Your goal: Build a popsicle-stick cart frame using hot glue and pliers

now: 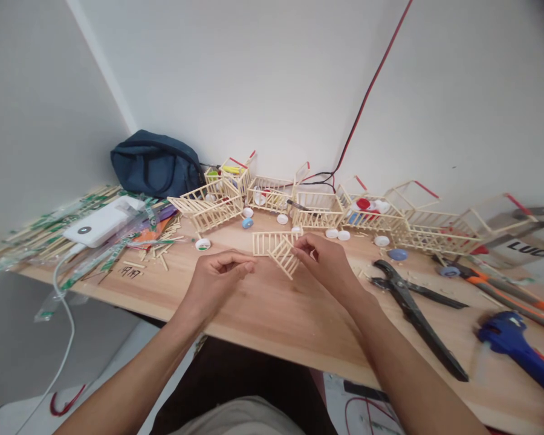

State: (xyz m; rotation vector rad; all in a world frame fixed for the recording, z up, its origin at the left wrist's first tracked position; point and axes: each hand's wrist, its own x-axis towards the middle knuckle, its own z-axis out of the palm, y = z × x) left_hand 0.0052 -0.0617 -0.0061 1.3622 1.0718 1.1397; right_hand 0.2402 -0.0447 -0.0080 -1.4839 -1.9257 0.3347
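- Your right hand (321, 260) pinches a small stick lattice (285, 261) by its right edge, between thumb and fingers; the lattice sits tilted, over the middle of the surface (272, 320);
- your left hand (220, 275) is just to the left, its thumb and fingers drawn close; you cannot tell from here whether anything small lies between them;
- just behind the lattice is a larger stick panel (260, 243), partly covered by it in your view;
- beyond these, you have a row of stick carts (320, 210) along the wall, with white bottle caps (332, 233) in front;
- to your right lie black pliers (408, 308) and a blurred blue glue gun (508, 338); to your left, a white device (104, 222) with a cable, near a dark blue pouch (156, 164).
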